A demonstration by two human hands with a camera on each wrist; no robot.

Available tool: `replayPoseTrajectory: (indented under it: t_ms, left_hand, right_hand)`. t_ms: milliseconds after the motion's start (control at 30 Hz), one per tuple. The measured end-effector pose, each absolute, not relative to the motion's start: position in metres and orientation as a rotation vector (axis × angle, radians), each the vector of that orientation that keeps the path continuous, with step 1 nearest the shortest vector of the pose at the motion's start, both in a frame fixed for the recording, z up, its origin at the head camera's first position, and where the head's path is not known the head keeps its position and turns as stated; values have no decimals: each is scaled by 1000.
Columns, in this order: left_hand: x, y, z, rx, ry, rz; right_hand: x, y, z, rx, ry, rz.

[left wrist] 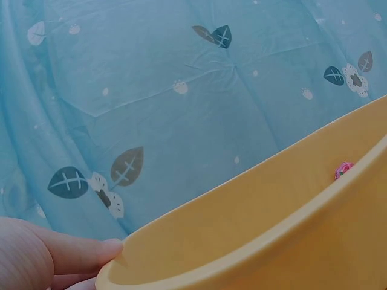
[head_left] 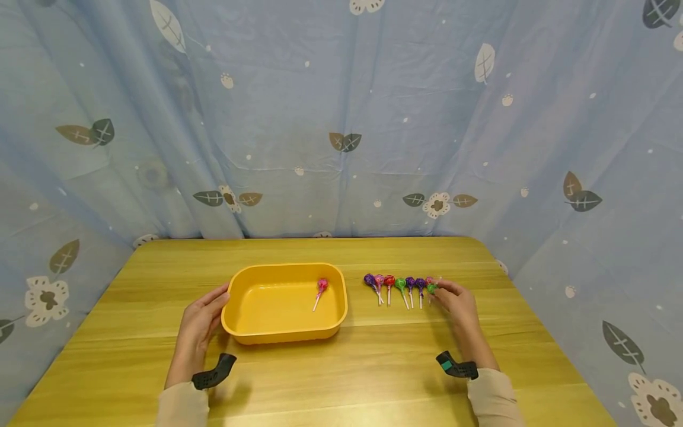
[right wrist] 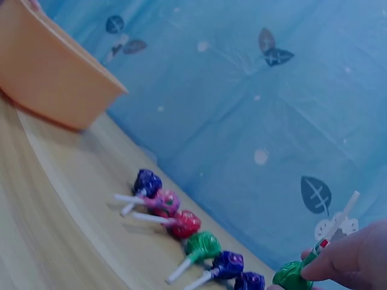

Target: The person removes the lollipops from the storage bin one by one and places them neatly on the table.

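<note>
My left hand holds the left end of a yellow plastic tray, its thumb at the rim in the left wrist view. One pink lollipop lies inside, toward the tray's right end. At the right end of a row of lollipops, my right hand pinches a green lollipop, whose white stick points up in the right wrist view. Left of that hand lie purple, pink, red and green lollipops, among them a red one and a green one, sticks mostly toward me.
The wooden table has rounded far corners. Behind it and along both sides hangs a blue curtain with leaf and flower prints. A black band is on the left wrist, another black band on the right.
</note>
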State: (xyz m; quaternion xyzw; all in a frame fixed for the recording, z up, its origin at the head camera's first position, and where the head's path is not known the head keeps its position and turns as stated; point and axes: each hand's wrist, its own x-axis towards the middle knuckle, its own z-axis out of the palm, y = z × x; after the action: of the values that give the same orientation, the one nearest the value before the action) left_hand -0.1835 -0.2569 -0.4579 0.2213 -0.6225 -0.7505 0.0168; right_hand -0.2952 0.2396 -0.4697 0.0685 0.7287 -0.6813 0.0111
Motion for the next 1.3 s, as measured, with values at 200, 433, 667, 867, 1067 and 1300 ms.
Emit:
replayPoseTrajectory:
  t_ms: [200, 433, 667, 867, 1067, 1300]
  left_hand:
    - [-183, -257, -457, 689, -1935, -2346]
    - [-184, -257, -457, 699, -1944, -2335]
    - [-185, -256, -458, 700, -1931, -2328]
    - [-185, -256, -458, 699, -1916, -2336]
    - [-186, -256, -458, 704, -1887, -2346]
    - [-187, -255, -457, 731, -1871, -2346]
  right_hand:
    - [-300, 248, -474, 350, 2277, -2129]
    - [-305, 253, -480, 406, 2291, -2176]
    - [-315, 258, -491, 478, 2505, -2055]
    - [-320, 264, -497, 444, 2791, -1768]
    - [-321, 262, -492, 416, 2690, -1832]
    - [-324, 260, -487, 394, 2680, -1763]
